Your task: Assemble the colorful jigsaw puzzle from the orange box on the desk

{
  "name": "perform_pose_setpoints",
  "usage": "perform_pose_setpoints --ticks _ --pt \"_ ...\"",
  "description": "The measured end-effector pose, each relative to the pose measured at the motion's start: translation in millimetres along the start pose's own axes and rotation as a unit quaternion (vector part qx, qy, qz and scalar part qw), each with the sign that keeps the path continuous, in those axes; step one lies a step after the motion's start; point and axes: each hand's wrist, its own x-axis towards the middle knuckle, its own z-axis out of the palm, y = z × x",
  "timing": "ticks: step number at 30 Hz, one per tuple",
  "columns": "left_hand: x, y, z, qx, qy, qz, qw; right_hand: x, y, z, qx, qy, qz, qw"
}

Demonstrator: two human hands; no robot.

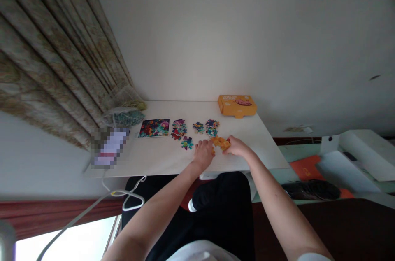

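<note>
Orange-yellow puzzle pieces (pixel 218 141) lie in a small cluster between my hands on the white table (pixel 166 158). My right hand (pixel 237 146) pinches a puzzle piece (pixel 226 145) at the right side of that cluster. My left hand (pixel 203 154) is closed, fingers bent downward, with a bit of orange puzzle piece (pixel 213 152) showing at its thumb side. Groups of colourful puzzle pieces lie beyond: a pink and red group (pixel 179 130), a teal piece group (pixel 187 143), a small group (pixel 198 127) and a purple-and-teal group (pixel 212 127).
A colourful picture sheet (pixel 154 128) lies left of the pieces. The orange puzzle box (pixel 237 106) stands at the back right, by the wall. A phone (pixel 110 147) with a white cable (pixel 77 220) and a plastic bag (pixel 125 116) occupy the left end.
</note>
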Motion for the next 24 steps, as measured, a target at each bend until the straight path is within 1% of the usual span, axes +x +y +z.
perform_pose_setpoints --ticks 1,3,6,9,11,13,15,17,21,23,24 --pt "2.4 -1.7 0.2 -0.022 -0.002 -0.011 1.000 1.2 1.0 1.1 0.002 0.003 0.001 1.000" --pt "6.3 -6.3 1.7 -0.082 0.011 -0.020 0.996 3.0 2.7 3.7 0.002 0.015 -0.003 1.000" --pt "8.6 -15.3 5.4 -0.165 0.047 0.004 0.985 2.6 4.4 6.2 0.021 0.029 -0.022 0.999" --pt "7.6 -25.4 7.3 -0.218 0.076 0.033 0.972 -1.0 6.4 5.4 0.059 0.020 -0.021 0.998" --pt "7.0 -32.6 6.0 -0.261 0.114 0.045 0.958 -3.5 8.1 4.3 0.084 0.020 -0.013 0.996" --pt "7.6 -39.8 2.3 -0.281 0.159 0.059 0.945 -4.6 10.3 4.4 0.115 0.022 -0.011 0.993" --pt "9.5 -46.7 -2.7 -0.256 0.185 0.082 0.945 -4.4 12.5 6.1 0.160 0.013 -0.013 0.987" --pt "11.2 -52.6 -7.3 -0.202 0.181 0.122 0.955 -3.5 14.5 8.2 0.216 -0.003 -0.010 0.976" --pt "9.2 -60.9 -9.1 -0.070 0.102 0.207 0.970 -4.7 15.9 7.2 0.301 -0.048 -0.015 0.952" --pt "5.3 -63.6 -6.4 -0.025 0.071 0.225 0.971 -7.6 15.5 3.6 0.333 -0.066 -0.020 0.941" --pt "3.2 -64.4 -4.7 -0.012 0.065 0.228 0.972 -9.3 15.4 1.5 0.348 -0.070 -0.020 0.935"
